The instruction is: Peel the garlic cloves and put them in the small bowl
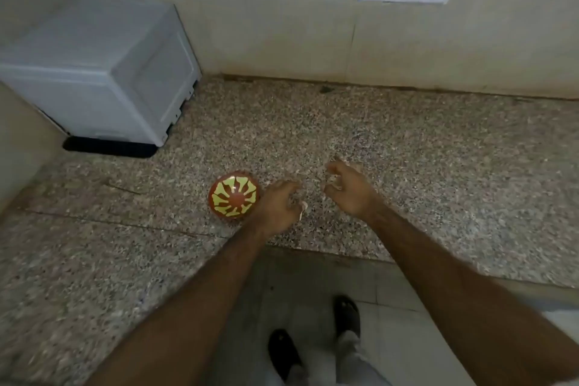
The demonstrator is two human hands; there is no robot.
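Small round red bowl (234, 199) with yellow sunburst pattern; left hand (277, 208) pinches pale garlic skin (302, 208), right hand (351, 189) curls round a garlic clove (335, 180).

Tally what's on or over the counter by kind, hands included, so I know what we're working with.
Hands: 2, left hand and right hand
Small bowl, red with yellow pattern: 1
Pale garlic bits, blurred, one at each hand: 2, left and right
White appliance: 1
Total: 6
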